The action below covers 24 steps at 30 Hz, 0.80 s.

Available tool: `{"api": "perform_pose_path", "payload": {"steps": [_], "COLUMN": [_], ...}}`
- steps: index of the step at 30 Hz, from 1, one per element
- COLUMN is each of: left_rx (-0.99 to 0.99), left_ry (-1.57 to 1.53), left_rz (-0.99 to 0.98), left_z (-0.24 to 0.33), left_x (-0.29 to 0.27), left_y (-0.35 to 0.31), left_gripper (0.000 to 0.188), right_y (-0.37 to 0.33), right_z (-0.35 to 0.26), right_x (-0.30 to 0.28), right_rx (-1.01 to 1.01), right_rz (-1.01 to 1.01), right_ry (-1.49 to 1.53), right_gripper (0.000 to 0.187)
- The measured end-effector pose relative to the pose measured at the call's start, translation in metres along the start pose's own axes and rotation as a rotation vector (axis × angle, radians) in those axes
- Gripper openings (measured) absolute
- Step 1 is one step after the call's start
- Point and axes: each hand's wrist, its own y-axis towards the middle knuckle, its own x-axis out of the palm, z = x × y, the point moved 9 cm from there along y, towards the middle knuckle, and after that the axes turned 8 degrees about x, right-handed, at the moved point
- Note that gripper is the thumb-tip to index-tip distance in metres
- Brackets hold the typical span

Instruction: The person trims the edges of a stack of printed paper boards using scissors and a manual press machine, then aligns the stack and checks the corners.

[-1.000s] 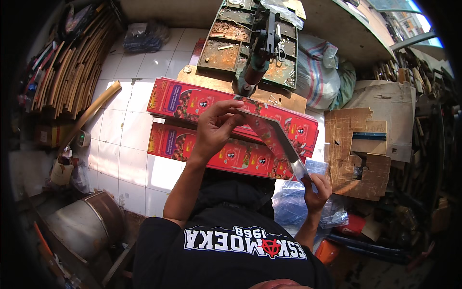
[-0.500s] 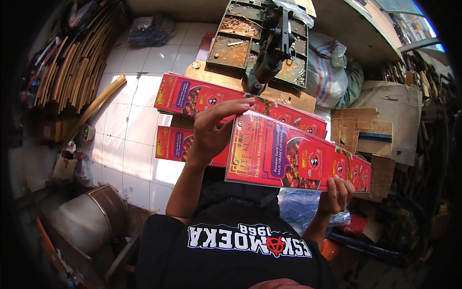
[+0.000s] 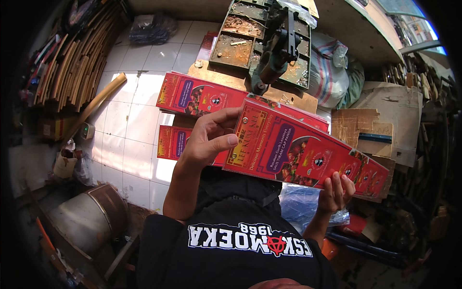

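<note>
A long red printed panel (image 3: 298, 159), with metal eyelets at its left corners, is held up at a slant in front of my chest. My left hand (image 3: 209, 137) is at its left end, thumb along the edge and fingers partly hidden behind. Along the near edge, toward the right end, my right hand (image 3: 337, 192) grips it with the fingertips over the front. Behind it lies a stack of similar red panels (image 3: 207, 98), and another red panel (image 3: 168, 142) lies nearer to me, partly covered by my left hand.
A dark metal hand press (image 3: 272, 67) stands beyond the panels, beside a compartmented tray (image 3: 231, 50) of small metal parts. White sacks (image 3: 327, 72) and cardboard pieces (image 3: 356, 123) are at the right. Stacked boards (image 3: 72, 72) lean at the left; a metal drum (image 3: 86, 216) sits lower left.
The held panel has tilted to face me more, its right end shifting right. My left hand has come down from the top corner, with its thumb now at the left edge.
</note>
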Motion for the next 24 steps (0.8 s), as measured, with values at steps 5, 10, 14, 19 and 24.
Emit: {"api": "perform_pose_path", "payload": {"steps": [5, 10, 14, 19, 24], "left_rx": [-0.036, -0.011, -0.023, -0.028, -0.013], "left_ry": [0.127, 0.13, 0.133, 0.143, 0.147], "left_rz": [0.012, 0.0, 0.012, 0.015, 0.04], "left_z": [0.005, 0.007, 0.006, 0.008, 0.007], "left_x": [0.0, -0.004, -0.007, -0.008, -0.014], "left_y": [0.0, 0.0, -0.001, -0.002, 0.0], "left_gripper": [0.057, 0.054, 0.053, 0.052, 0.05], "right_y": [-0.002, -0.001, -0.006, -0.008, -0.012], "right_z": [0.002, 0.001, 0.004, 0.013, 0.04], "right_x": [0.008, 0.017, 0.024, 0.028, 0.028], "right_rx": [0.037, 0.03, 0.029, 0.086, 0.156], "right_rz": [0.004, 0.024, 0.05, 0.106, 0.126], "right_ry": [0.001, 0.02, -0.026, -0.044, -0.146], "right_gripper": [0.013, 0.013, 0.019, 0.02, 0.025]}}
